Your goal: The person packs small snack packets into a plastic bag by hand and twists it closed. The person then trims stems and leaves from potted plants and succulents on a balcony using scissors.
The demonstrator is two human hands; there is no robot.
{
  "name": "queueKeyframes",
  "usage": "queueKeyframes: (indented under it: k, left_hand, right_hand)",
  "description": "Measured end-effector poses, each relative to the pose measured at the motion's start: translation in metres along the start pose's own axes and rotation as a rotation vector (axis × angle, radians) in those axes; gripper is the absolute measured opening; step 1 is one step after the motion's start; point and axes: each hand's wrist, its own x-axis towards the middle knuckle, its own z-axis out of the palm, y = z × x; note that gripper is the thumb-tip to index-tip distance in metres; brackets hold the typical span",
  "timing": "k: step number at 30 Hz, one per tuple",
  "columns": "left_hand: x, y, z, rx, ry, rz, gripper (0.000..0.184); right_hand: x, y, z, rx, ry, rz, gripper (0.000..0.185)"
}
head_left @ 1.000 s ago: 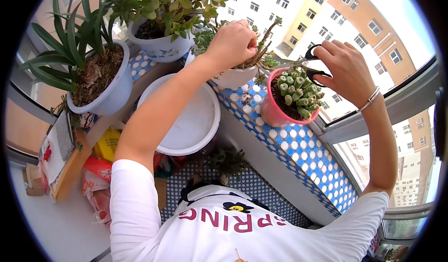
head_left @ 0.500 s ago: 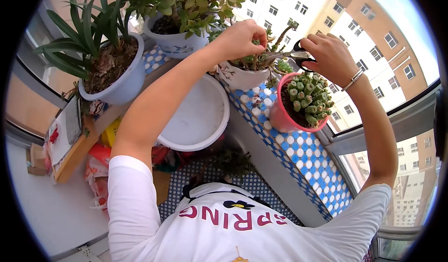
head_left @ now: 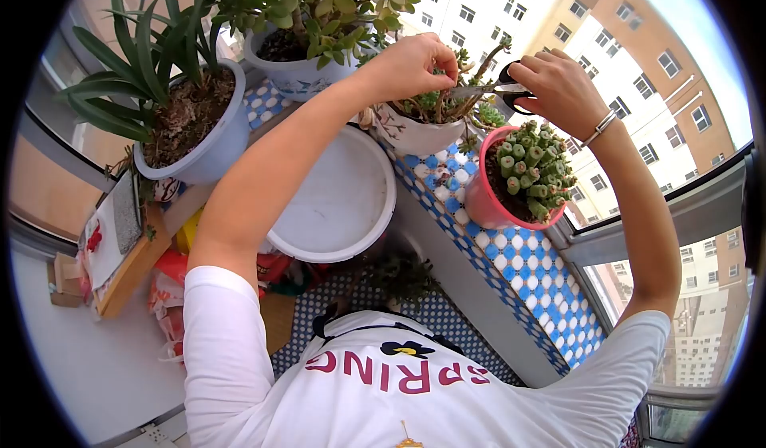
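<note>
My right hand [head_left: 558,89] grips a pair of scissors [head_left: 504,88] by the black handles. Their blades point left, in among the stems of a succulent [head_left: 435,109] in a white patterned pot [head_left: 415,133]. My left hand [head_left: 416,67] is pinched at the top of this plant, close to the blade tips; whatever is between its fingers is hidden. Just below my right hand stands a pink pot [head_left: 491,205] with a clustered green succulent [head_left: 531,165].
The pots stand on a ledge with blue and white tiles [head_left: 527,272] along the window. A jade plant [head_left: 315,5] and a long-leaved plant [head_left: 152,65] are on the left. Beneath my left forearm is a large white basin [head_left: 335,197]. Bags [head_left: 166,316] lie at lower left.
The scissors' handles have come closer together in my right hand. My left hand stays pinched in about the same place. The view has shifted slightly.
</note>
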Motion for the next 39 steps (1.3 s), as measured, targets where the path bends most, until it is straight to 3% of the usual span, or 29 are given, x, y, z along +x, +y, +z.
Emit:
queueKeyframes:
  k: [13, 15, 18, 22, 25, 26, 29, 34, 37, 39]
  left_hand:
    - [0.006, 0.010, 0.000, -0.076, 0.005, -0.027, 0.007]
    - [0.005, 0.020, -0.009, -0.004, 0.023, -0.025, 0.008]
    - [0.009, 0.015, -0.029, 0.008, 0.338, 0.065, 0.014]
    - [0.015, 0.018, -0.024, 0.190, 0.262, 0.007, 0.015]
    - [0.020, 0.020, -0.022, 0.276, 0.185, 0.078, 0.018]
    - [0.021, 0.021, -0.034, 0.255, 0.177, -0.019, 0.023]
    - [0.012, -0.001, -0.067, 0.027, 0.360, -0.010, 0.020]
    - [-0.022, -0.014, -0.081, 0.029, 0.153, -0.297, 0.021]
    - [-0.021, -0.042, -0.060, 0.331, 0.351, -0.082, 0.020]
    - [-0.009, -0.044, -0.049, 0.481, 0.347, -0.019, 0.019]
  right_hand:
    - [0.000, -0.005, -0.003, -0.166, -0.022, -0.223, 0.021]
    - [-0.003, -0.012, -0.004, -0.142, -0.050, -0.158, 0.016]
    - [-0.013, -0.002, -0.018, -0.067, -0.059, -0.027, 0.018]
    - [-0.025, 0.023, -0.039, -0.001, -0.067, 0.083, 0.013]
    - [-0.022, 0.036, -0.049, -0.001, -0.011, 0.203, 0.014]
    - [-0.021, 0.037, -0.052, 0.012, 0.017, 0.241, 0.014]
    - [-0.009, 0.044, -0.054, 0.018, 0.074, 0.261, 0.014]
    - [0.036, 0.040, -0.043, -0.083, 0.088, 0.153, 0.026]
    - [0.075, 0.025, -0.046, -0.108, -0.170, 0.193, 0.030]
    - [0.093, 0.017, -0.042, -0.095, -0.232, 0.169, 0.030]
